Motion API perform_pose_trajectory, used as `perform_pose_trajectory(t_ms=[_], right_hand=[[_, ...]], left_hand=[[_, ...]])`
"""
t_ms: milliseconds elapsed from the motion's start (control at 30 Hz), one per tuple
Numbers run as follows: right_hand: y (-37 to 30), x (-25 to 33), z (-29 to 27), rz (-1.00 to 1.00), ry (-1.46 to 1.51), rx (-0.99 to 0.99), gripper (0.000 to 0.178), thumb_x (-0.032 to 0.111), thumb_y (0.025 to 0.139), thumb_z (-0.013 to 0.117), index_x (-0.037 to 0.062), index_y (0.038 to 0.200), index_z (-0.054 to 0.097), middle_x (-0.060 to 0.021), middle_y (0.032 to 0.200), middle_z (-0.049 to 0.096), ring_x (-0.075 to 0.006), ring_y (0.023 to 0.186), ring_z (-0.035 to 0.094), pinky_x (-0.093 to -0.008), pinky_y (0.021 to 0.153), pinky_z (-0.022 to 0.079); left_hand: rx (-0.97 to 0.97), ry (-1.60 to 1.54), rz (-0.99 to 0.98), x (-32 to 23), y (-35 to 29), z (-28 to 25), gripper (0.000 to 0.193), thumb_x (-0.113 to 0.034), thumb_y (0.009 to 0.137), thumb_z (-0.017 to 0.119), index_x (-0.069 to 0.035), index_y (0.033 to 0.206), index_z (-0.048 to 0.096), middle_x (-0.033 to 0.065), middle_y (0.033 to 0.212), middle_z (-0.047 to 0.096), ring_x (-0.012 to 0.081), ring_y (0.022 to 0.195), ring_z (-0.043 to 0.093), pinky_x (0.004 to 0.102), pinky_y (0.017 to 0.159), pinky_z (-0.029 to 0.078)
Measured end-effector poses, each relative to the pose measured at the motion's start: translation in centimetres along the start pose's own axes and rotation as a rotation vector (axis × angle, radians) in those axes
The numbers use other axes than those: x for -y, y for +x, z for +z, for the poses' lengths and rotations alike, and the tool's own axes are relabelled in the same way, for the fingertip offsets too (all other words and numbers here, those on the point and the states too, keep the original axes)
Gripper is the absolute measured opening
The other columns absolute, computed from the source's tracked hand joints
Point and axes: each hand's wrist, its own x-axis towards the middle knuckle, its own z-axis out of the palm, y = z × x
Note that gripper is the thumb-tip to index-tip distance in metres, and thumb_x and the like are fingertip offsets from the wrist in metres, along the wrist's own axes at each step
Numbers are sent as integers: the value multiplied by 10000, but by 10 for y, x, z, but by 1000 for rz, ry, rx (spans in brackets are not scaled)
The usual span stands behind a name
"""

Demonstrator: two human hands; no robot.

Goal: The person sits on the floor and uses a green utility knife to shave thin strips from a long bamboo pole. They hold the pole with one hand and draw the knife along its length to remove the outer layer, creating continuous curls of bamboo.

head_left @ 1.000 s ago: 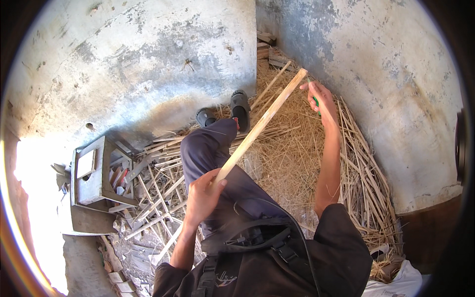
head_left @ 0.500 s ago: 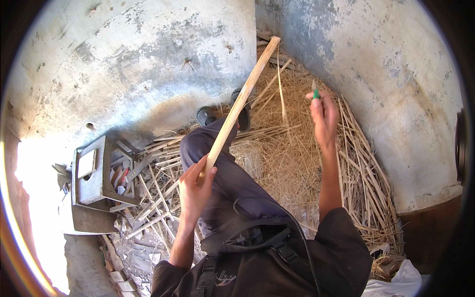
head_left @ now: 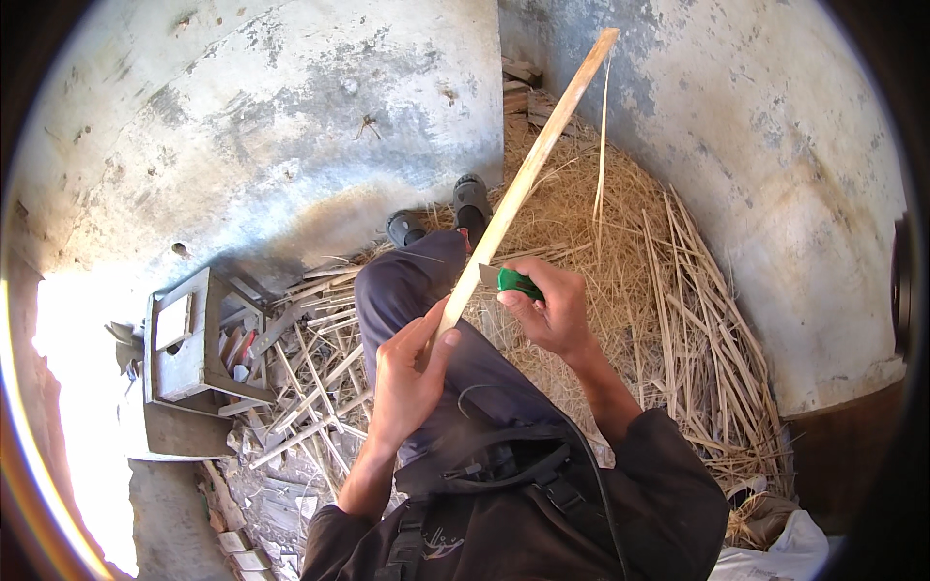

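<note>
Left hand: the left hand (head_left: 412,373) is clamped on the strip (head_left: 533,174) at its near end, thumb to one side, fingers to the other.
Right hand: the right hand (head_left: 552,305) is wrapped round the green knife (head_left: 520,283), and has come in from well out to the right.
Blade: the blade (head_left: 487,275) now sits at the strip's right edge, just ahead of the left fingers, seemingly touching; half a second ago it was well apart.
Strip: it slants up and away from the left hand, over the leg (head_left: 412,281), its far end swung further right than before.
Sliver: a thin sliver (head_left: 602,136) hangs beyond both hands, apparently joined near the strip's far tip.
Shavings: they lie beyond the right hand, a pale heap (head_left: 572,232).
What it means: I'd judge the edge is placed for cutting again, with the sliver not yet free.
</note>
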Motion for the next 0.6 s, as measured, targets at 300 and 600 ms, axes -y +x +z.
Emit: perform_pose_trajectory(t_ms=[300,600], right_hand=[[3,-11,-1,-165,-81,-63,393,423,936,803,37,990,752,-72,835,767,-202,657,746,-321,559,559],[6,-8,-13,-206,-202,-62,384,467,918,806,86,946,765,-40,824,780,-209,655,754,-322,557,557]], left_hand=[[122,-40,-55,-3,-6,-2,430,-56,1023,665,-31,1451,638,84,811,591,115,721,485,289,669,431],[117,-10,17,-4,-9,-1,419,-56,1039,648,-6,1454,626,97,813,583,134,737,508,298,693,447]])
